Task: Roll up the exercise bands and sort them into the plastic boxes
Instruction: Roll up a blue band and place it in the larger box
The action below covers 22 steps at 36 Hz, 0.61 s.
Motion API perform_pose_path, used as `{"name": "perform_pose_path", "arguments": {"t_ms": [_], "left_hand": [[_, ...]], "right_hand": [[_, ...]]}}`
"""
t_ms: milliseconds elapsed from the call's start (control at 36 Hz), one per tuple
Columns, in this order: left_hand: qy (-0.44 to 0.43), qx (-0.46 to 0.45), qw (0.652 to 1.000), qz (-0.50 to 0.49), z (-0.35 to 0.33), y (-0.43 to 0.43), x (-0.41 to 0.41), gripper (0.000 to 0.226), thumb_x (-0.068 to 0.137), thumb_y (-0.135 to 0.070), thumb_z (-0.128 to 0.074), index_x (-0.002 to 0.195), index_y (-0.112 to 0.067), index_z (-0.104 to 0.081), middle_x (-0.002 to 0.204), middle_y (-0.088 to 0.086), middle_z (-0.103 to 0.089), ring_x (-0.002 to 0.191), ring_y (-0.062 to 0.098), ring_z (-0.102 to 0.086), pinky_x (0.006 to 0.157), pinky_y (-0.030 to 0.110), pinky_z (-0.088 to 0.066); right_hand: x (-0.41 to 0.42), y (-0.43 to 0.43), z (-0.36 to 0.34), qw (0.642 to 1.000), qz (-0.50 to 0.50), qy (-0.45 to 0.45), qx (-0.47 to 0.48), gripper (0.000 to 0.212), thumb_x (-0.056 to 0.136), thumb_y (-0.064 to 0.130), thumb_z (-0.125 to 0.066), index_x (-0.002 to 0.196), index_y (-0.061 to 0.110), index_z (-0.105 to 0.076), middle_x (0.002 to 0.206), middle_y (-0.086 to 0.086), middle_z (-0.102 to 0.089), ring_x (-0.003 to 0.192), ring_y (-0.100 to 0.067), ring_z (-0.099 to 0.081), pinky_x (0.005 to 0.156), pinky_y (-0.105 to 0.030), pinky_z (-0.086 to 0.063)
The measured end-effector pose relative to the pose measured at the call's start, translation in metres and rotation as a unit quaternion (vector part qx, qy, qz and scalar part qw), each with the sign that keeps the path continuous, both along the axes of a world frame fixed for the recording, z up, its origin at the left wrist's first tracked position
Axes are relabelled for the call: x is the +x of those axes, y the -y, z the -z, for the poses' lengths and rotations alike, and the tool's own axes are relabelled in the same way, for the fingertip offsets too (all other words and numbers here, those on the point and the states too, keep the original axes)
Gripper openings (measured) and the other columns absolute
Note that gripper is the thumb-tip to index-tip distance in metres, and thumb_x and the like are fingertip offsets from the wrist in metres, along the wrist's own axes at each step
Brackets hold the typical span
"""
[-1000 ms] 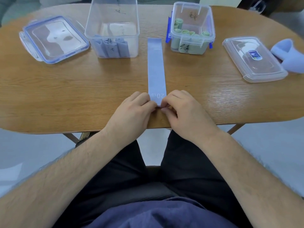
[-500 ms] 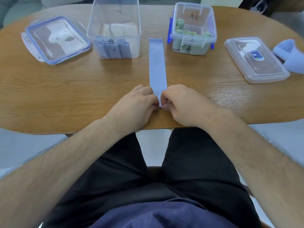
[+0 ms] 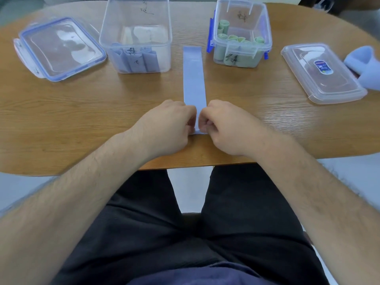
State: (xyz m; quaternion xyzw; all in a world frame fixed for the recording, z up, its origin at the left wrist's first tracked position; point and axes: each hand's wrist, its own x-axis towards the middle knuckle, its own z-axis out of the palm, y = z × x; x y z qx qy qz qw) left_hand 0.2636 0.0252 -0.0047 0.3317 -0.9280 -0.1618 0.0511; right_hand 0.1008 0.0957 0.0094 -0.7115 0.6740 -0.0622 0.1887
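A long pale blue exercise band (image 3: pixel 194 76) lies flat on the wooden table (image 3: pixel 82 112), running straight away from me. My left hand (image 3: pixel 168 124) and my right hand (image 3: pixel 224 125) pinch its near end from either side, fingers curled over it. Behind on the left stands a tall clear box (image 3: pixel 136 33) holding blue rolled bands. On the right of the strip stands a smaller clear box (image 3: pixel 239 34) with blue clips, holding green rolled bands.
A blue-rimmed lid (image 3: pixel 59 48) lies at the far left. A clear lid (image 3: pixel 322 73) with a sticker lies at the right, and a loose pale blue band (image 3: pixel 365 65) sits by the right edge. The table's near edge is just behind my wrists.
Both hands have shifted slightly away from me along the strip and closed tighter over its near end. The printed end of the band is now hidden under my fingers.
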Motion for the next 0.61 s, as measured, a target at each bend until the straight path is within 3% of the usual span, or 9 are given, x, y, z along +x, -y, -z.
{"name": "perform_pose_path", "arguments": {"t_ms": [139,278,417,611], "left_hand": [[-0.08,-0.029,0.996,0.018,0.01,-0.006,0.002,0.016,0.088,-0.002,-0.051,0.088,-0.015,-0.061,0.091,0.0,-0.052,0.088,0.022,-0.046,0.081,0.029,-0.037],[-0.138,-0.11,0.984,0.025,0.022,-0.022,0.013,0.021,0.09,-0.003,-0.044,0.089,-0.005,-0.065,0.082,0.008,-0.056,0.075,0.03,-0.05,0.074,0.038,-0.042],[-0.158,-0.153,0.975,0.035,0.032,-0.024,0.024,0.015,0.094,-0.002,-0.058,0.099,-0.006,-0.072,0.085,0.009,-0.059,0.076,0.031,-0.053,0.07,0.047,-0.05],[-0.171,-0.126,0.976,0.046,0.029,-0.016,0.025,0.016,0.095,-0.02,-0.065,0.099,-0.009,-0.076,0.088,0.005,-0.061,0.081,0.028,-0.054,0.079,0.042,-0.05]], "right_hand": [[0.0,-0.012,0.014,0.994,-0.005,0.028,-0.11,0.014,0.097,0.01,-0.049,0.093,0.014,-0.061,0.093,0.0,-0.057,0.091,-0.021,-0.053,0.076,-0.033,-0.042],[0.002,-0.026,0.03,0.973,-0.034,-0.029,-0.225,0.008,0.093,0.006,-0.057,0.094,0.01,-0.064,0.088,-0.003,-0.062,0.084,-0.024,-0.055,0.065,-0.042,-0.05],[-0.006,-0.036,0.033,0.965,-0.053,-0.001,-0.258,0.008,0.092,0.009,-0.065,0.097,0.008,-0.07,0.096,-0.003,-0.067,0.089,-0.026,-0.057,0.079,-0.038,-0.05],[-0.008,-0.026,0.035,0.961,-0.04,0.036,-0.27,0.005,0.093,0.011,-0.069,0.089,0.009,-0.072,0.092,0.001,-0.064,0.09,-0.021,-0.05,0.086,-0.026,-0.044]]}}
